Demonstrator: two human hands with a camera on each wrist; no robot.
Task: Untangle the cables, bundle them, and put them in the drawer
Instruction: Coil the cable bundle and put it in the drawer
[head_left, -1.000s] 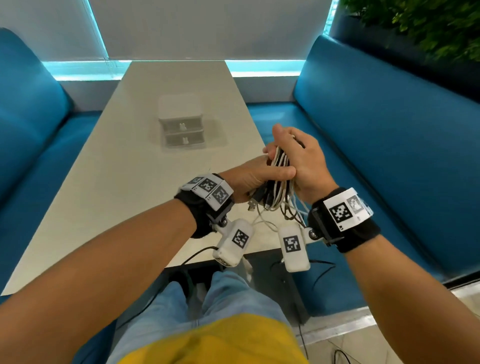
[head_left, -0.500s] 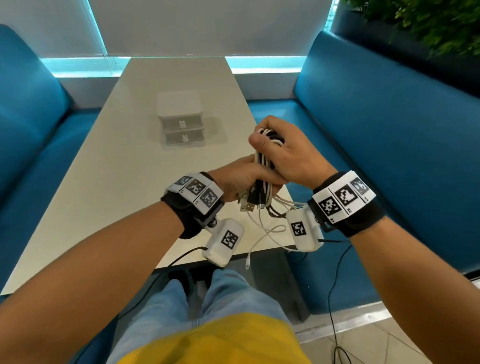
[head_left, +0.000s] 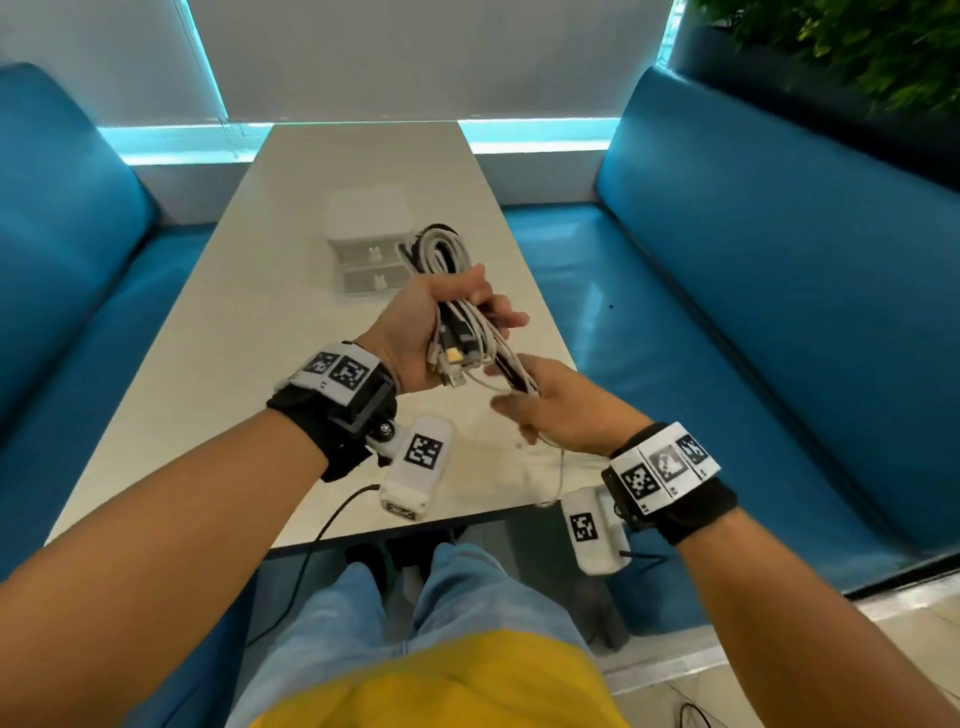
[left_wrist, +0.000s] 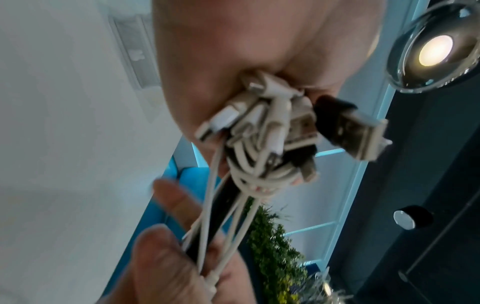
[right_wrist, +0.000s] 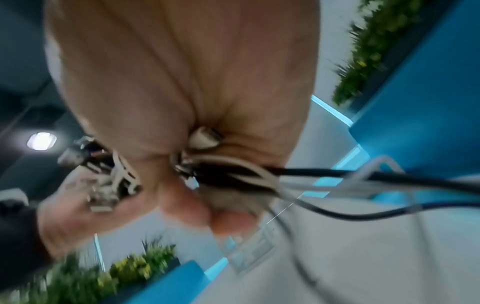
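My left hand (head_left: 457, 306) grips a bundle of white and black cables (head_left: 439, 254) above the table, its folded loop standing up past the fingers. The plugs (head_left: 452, 358) stick out at the heel of the palm and show close up as a cluster of plugs (left_wrist: 272, 123). Just below and to the right, my right hand (head_left: 524, 400) pinches the loose cable tails (head_left: 511, 371); in the right wrist view the tails (right_wrist: 324, 174) run through its curled fingers. The white two-drawer box (head_left: 366, 234) stands mid-table behind the bundle, both drawers closed.
The white table (head_left: 218, 364) runs away from me between two blue benches (head_left: 779, 312). Plants (head_left: 857, 47) grow behind the right bench. Thin camera leads hang from both wrists below the table's near edge.
My left hand has lifted the bundle up and forward, loop end now upright. My right hand has left the top of the bundle and dropped to the tails below it.
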